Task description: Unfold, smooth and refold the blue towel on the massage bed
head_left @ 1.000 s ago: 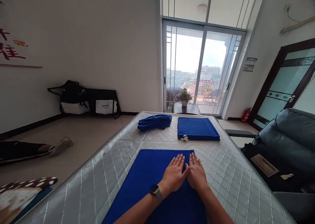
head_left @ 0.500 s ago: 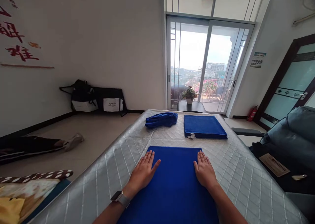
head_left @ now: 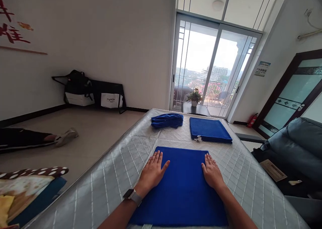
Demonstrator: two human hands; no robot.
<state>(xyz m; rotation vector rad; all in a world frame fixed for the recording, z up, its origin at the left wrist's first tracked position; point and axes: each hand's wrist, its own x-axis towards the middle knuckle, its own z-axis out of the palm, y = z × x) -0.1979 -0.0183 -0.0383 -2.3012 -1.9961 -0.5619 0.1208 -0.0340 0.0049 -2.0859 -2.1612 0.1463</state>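
Observation:
A blue cloth (head_left: 182,185), spread flat as a rectangle, lies on a table with a silver quilted cover (head_left: 105,175). My left hand (head_left: 153,170) rests flat on its far left edge, fingers stretched out and thumb apart. Along the far right edge lies my right hand (head_left: 212,171), also flat with its fingers extended. A small pale tag shows at the cloth's near edge. Beyond it, a neatly folded stack of blue cloth (head_left: 210,130) with white labels sits at the right, and a loosely bunched blue cloth (head_left: 167,120) at the left.
At the table's far end stands a chair with a potted plant (head_left: 195,97), before glass sliding doors. A dark armchair (head_left: 291,151) is on the right. On the left are a patterned blanket (head_left: 32,188) and a person's leg and shoe (head_left: 65,137).
The view has tilted and shifted slightly, so the cloth's near edge and tag now show. Both hands stay flat on the blue cloth, with little visible movement over it.

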